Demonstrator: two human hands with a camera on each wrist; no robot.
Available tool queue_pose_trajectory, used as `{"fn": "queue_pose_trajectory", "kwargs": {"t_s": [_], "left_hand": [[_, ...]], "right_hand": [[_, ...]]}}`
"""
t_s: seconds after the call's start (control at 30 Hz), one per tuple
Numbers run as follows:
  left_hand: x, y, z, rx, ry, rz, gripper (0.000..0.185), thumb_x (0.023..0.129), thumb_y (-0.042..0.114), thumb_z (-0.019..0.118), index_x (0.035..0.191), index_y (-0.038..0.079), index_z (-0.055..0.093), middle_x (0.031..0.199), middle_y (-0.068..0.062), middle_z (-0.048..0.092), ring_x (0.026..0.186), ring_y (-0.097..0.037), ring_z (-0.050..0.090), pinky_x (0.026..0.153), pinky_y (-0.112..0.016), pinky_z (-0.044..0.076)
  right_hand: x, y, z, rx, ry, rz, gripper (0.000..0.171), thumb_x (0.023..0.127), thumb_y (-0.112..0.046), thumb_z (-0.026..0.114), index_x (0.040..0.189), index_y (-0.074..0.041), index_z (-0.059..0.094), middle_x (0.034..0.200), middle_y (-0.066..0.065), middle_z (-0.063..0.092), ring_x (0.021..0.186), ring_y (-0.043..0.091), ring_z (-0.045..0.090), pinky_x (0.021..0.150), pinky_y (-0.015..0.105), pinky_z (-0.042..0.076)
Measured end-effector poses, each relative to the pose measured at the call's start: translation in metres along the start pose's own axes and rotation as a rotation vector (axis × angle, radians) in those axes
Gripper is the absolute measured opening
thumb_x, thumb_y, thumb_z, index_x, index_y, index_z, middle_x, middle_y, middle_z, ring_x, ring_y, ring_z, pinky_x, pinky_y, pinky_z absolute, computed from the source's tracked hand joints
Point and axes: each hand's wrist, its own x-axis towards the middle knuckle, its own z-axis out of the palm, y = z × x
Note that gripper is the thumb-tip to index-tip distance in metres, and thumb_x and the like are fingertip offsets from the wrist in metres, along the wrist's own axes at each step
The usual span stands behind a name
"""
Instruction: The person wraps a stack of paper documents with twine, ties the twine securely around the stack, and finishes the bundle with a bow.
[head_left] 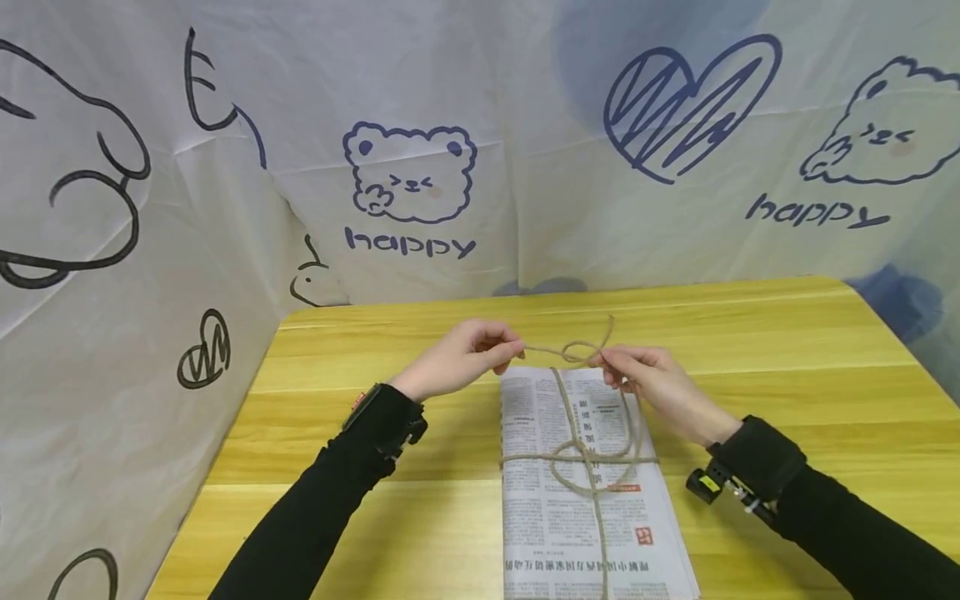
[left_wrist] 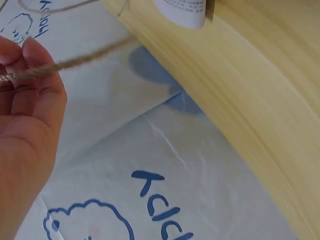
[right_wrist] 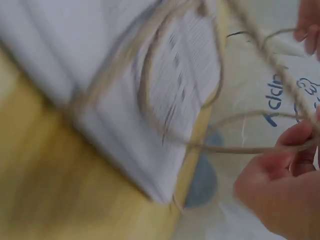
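At the far end of the newspaper bundle (head_left: 536, 525), left hand (head_left: 468, 357) and right hand (head_left: 666, 388) pinch twine (head_left: 590, 455); uneven tension could collapse the small loop (head_left: 576, 360) between them.

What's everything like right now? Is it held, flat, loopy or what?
Left hand: pinching the twine
Right hand: pinching the twine
Twine: crossed over the newspapers, loosely looped between the hands
Newspapers: stacked, lying flat
Patterned cloth: hanging, creased
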Motion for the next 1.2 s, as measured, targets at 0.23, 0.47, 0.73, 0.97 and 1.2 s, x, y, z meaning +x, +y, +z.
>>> {"fn": "queue_pose_trajectory", "kwargs": {"t_s": [0.23, 0.47, 0.73, 0.97, 1.2], "left_hand": [[-0.023, -0.002, -0.009, -0.026, -0.016, -0.015, 0.019, 0.107, 0.022, 0.051, 0.101, 0.009, 0.063, 0.076, -0.013, 0.049, 0.069, -0.025, 0.046, 0.065, -0.027, 0.037], [-0.037, -0.014, -0.012, 0.016, -0.033, -0.084, 0.017, 0.106, 0.021, 0.053, 0.103, 0.01, 0.066, 0.083, -0.017, 0.059, 0.08, -0.041, 0.055, 0.066, -0.026, 0.044], [-0.052, -0.023, -0.017, -0.079, -0.083, -0.146, 0.024, 0.106, 0.018, 0.052, 0.118, 0.002, 0.065, 0.101, -0.012, 0.065, 0.085, -0.023, 0.066, 0.085, -0.04, 0.059], [-0.065, -0.021, -0.027, -0.032, -0.055, -0.154, 0.021, 0.105, 0.022, 0.055, 0.115, 0.01, 0.07, 0.101, -0.007, 0.068, 0.09, -0.022, 0.062, 0.086, -0.035, 0.052], [-0.071, -0.018, -0.033, -0.102, 0.048, -0.147, 0.021, 0.103, 0.02, 0.059, 0.115, 0.008, 0.071, 0.097, -0.004, 0.067, 0.085, -0.015, 0.06, 0.079, -0.028, 0.051]], "right_hand": [[-0.001, -0.005, -0.006, -0.249, 0.044, -0.071, 0.037, 0.107, -0.027, 0.05, 0.116, 0.002, 0.071, 0.079, -0.016, 0.058, 0.074, 0.003, 0.045, 0.072, 0.025, 0.037], [-0.002, -0.019, -0.007, -0.063, -0.024, -0.026, 0.031, 0.107, -0.026, 0.051, 0.117, -0.006, 0.072, 0.065, -0.007, 0.043, 0.055, 0.013, 0.029, 0.054, 0.032, 0.025], [-0.005, -0.023, -0.013, 0.212, -0.128, 0.019, 0.026, 0.107, -0.027, 0.051, 0.118, -0.01, 0.068, 0.09, -0.006, 0.066, 0.068, 0.006, 0.059, 0.059, 0.019, 0.042], [-0.003, -0.022, -0.01, 0.259, -0.127, 0.007, 0.017, 0.104, -0.016, 0.057, 0.115, -0.011, 0.069, 0.105, -0.004, 0.073, 0.09, 0.007, 0.073, 0.077, 0.017, 0.056], [0.0, -0.019, -0.001, 0.266, -0.079, -0.006, 0.012, 0.102, -0.01, 0.059, 0.11, -0.008, 0.068, 0.103, -0.002, 0.074, 0.096, 0.008, 0.073, 0.084, 0.02, 0.058]]}}
